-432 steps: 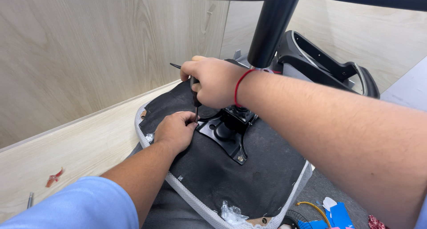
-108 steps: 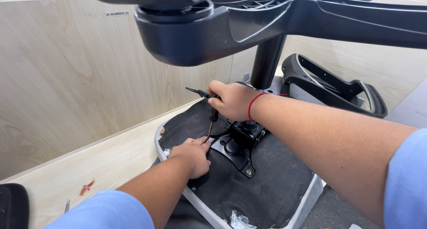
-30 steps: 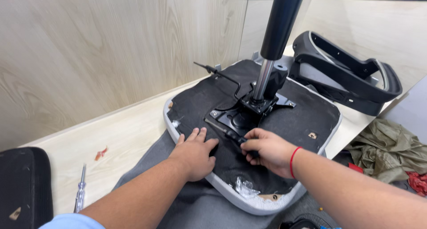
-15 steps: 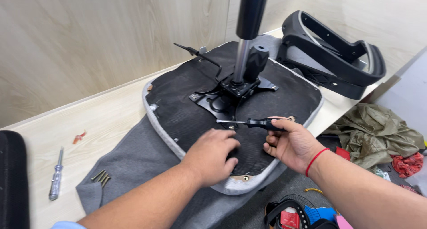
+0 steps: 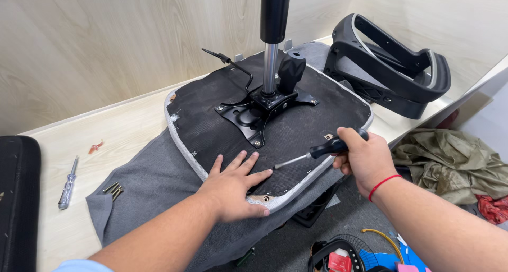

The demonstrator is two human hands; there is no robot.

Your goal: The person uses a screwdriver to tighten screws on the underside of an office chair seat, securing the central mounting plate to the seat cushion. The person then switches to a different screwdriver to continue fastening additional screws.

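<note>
An upturned office chair seat [image 5: 317, 108] with a black fabric underside lies on a grey cloth [image 5: 153, 182]. A black metal mounting plate [image 5: 254, 113] with a chrome gas column [image 5: 271, 66] stands at its middle. My left hand [image 5: 233, 187] lies flat, fingers spread, on the seat's near edge. My right hand [image 5: 362, 158], with a red thread on the wrist, grips a black-handled screwdriver [image 5: 323, 149]. Its tip points left, close to my left fingers.
Two black plastic armrests [image 5: 391, 66] lie at the back right. A small screwdriver [image 5: 67, 183] and several loose screws [image 5: 112, 188] rest on the light wooden worktop [image 5: 121, 129] at left. A black case [image 5: 18, 198] sits far left. Green cloth [image 5: 450, 161] lies at right.
Over the last second both hands have come down from the mounting plate to the seat's near edge. The right hand now holds the screwdriver lower, beside my left fingers.
</note>
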